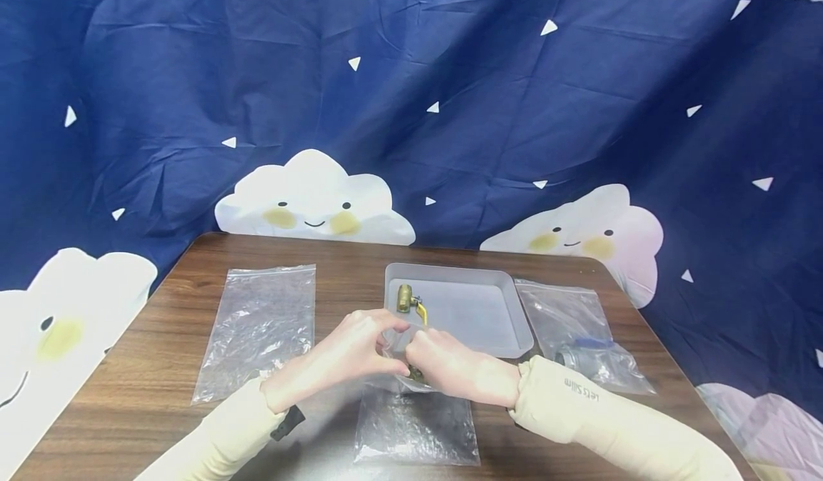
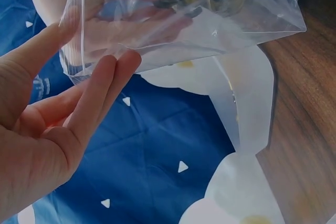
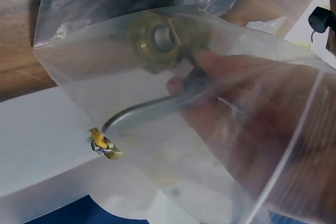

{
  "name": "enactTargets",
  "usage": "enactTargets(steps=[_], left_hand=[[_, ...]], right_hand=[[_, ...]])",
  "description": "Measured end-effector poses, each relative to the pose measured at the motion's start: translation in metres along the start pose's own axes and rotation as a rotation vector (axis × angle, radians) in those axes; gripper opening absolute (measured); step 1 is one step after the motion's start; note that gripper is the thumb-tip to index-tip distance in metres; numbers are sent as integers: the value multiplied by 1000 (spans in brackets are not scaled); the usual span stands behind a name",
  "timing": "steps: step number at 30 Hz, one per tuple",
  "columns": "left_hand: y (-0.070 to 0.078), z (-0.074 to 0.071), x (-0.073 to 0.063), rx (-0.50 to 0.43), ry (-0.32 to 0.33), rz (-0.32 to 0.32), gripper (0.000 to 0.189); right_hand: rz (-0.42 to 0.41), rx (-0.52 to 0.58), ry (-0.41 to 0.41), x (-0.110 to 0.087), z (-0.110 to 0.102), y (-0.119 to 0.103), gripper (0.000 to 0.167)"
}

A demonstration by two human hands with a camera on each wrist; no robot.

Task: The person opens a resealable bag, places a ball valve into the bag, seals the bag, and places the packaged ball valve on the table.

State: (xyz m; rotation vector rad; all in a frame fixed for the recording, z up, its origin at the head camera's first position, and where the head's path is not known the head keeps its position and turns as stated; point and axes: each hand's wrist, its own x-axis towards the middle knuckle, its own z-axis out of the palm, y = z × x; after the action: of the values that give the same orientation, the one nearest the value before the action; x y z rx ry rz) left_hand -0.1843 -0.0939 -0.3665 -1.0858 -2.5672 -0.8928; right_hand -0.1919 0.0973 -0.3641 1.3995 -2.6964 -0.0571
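My right hand [image 1: 444,358] is inside a clear zip bag [image 3: 173,182] and pinches a brass valve [image 3: 181,32] with a bent grey lever, close to the lever's base. The bag's plastic covers the fingers in the right wrist view. My left hand [image 1: 352,345] is at the bag's mouth, with thumb and fingers apart and fingertips touching the plastic near the zip strip [image 2: 82,30]. Just beyond the hands, a second brass valve [image 1: 404,299] with a yellow lever lies at the left of a shallow white tray [image 1: 472,316].
A flat zip bag [image 1: 257,331] lies on the brown table [image 1: 347,281] at left, another [image 1: 418,434] in front of the hands. Right of the tray, a third bag [image 1: 559,309] holds a grey fitting with a blue part [image 1: 591,343]. A blue curtain [image 1: 411,95] hangs behind.
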Motion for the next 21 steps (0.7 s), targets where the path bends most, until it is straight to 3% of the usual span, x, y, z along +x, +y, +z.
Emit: enactTargets(steps=[3, 7, 11, 17, 19, 21], left_hand=[[-1, 2, 0, -7, -11, 5, 51], [-1, 2, 1, -4, -13, 16, 50], [-2, 2, 1, -10, -25, 26, 48], [-2, 2, 1, -27, -58, 33, 47], [-2, 2, 1, -37, -68, 28, 48], [-2, 2, 1, -46, -74, 27, 49]], right_hand=[[14, -20, -23, -2, 3, -1, 24], [10, -73, 7, -8, -3, -4, 23], [11, -99, 101, -17, -22, -7, 22], [51, -23, 288, -28, -48, -3, 14], [72, -26, 339, -34, -52, 0, 20], [98, -40, 340, -42, -54, 3, 32]])
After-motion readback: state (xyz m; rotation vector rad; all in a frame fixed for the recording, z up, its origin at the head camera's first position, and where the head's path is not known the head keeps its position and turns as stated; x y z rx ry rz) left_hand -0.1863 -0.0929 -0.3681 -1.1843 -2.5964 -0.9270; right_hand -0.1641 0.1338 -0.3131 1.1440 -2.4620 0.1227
